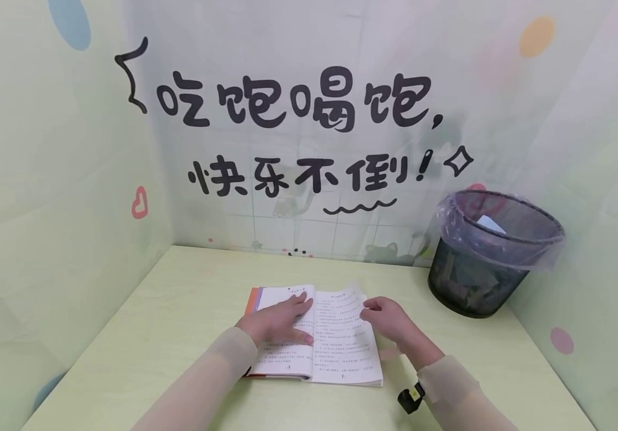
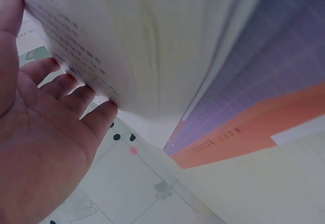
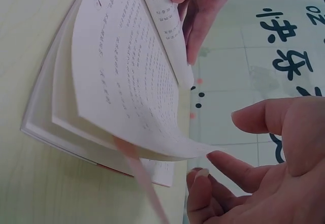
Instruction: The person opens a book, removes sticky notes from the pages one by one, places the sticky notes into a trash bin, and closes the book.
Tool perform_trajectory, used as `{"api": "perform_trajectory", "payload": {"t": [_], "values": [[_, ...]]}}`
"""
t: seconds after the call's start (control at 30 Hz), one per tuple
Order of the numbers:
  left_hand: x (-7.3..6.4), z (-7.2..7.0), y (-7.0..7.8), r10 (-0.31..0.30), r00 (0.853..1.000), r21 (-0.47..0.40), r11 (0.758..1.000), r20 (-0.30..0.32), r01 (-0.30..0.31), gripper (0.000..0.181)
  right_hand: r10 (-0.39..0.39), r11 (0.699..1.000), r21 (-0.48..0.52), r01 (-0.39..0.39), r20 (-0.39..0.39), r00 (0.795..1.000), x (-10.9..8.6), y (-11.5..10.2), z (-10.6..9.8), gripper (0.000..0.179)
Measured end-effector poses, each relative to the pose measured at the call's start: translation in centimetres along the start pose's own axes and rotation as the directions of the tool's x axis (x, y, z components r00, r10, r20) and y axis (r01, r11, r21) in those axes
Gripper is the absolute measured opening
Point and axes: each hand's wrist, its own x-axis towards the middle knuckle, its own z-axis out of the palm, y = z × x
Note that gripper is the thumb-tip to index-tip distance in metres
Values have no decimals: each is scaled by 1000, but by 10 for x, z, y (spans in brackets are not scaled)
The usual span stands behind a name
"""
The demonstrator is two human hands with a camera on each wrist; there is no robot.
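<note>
An open book with printed pages lies on the table. My left hand is spread over its left page, thumb close to the centre fold. In the left wrist view, the fingertips of my left hand press on the printed page, with the purple and orange cover showing beyond. My right hand is at the upper right edge of the right page. In the right wrist view, a lifted page bends up to the index fingertip of my right hand, while the thumb stands apart from it.
A pink ribbon sticks out from between the pages. At the back right stands a black wastebasket with a clear purplish liner. A small black item shows beside the right sleeve. Printed walls enclose the pale table.
</note>
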Motion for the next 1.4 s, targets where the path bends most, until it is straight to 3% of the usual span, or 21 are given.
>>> {"api": "perform_trajectory", "payload": {"t": [0.27, 0.37, 0.57, 0.7, 0.8, 0.93, 1.03, 1.2, 1.4], "values": [[3, 1, -3, -5, 1000, 4, 1000, -3, 5, 101, -11, 986, -167, 17, 40, 999, -6, -4, 4, 62], [4, 2, -3, -6, 1000, 4, 1000, -2, 6, 101, -28, 985, -169, 38, 58, 998, -7, -6, 5, 62], [3, 2, -4, 3, 1000, -1, 1000, 3, -3, 101, -59, 998, 13, 58, 61, 996, -4, -9, 5, 53], [3, 2, -5, 8, 1000, -8, 1000, 2, -8, 101, -100, 981, 172, 85, 85, 991, -1, -5, 5, 50], [4, 2, -6, 3, 1000, -18, 1000, -2, -3, 102, -98, 937, 346, 51, 120, 988, 2, -1, 8, 56], [4, 3, -7, -9, 1000, -34, 999, -4, 9, 103, -98, 841, 541, -14, 178, 979, 5, 7, 21, 56], [4, 4, -8, -6, 1000, -40, 999, -3, 6, 104, -142, 831, 556, 15, 186, 972, 4, 13, 33, 51], [4, 4, -10, 3, 1000, -30, 1000, -9, -3, 104, -216, 867, 485, 112, 164, 962, -1, 16, 53, 53], [-1, 1, -11, 0, 1000, -36, 999, -13, 0, 102, -219, 876, 474, 95, 215, 952, -2, 14, 74, 57]]}}
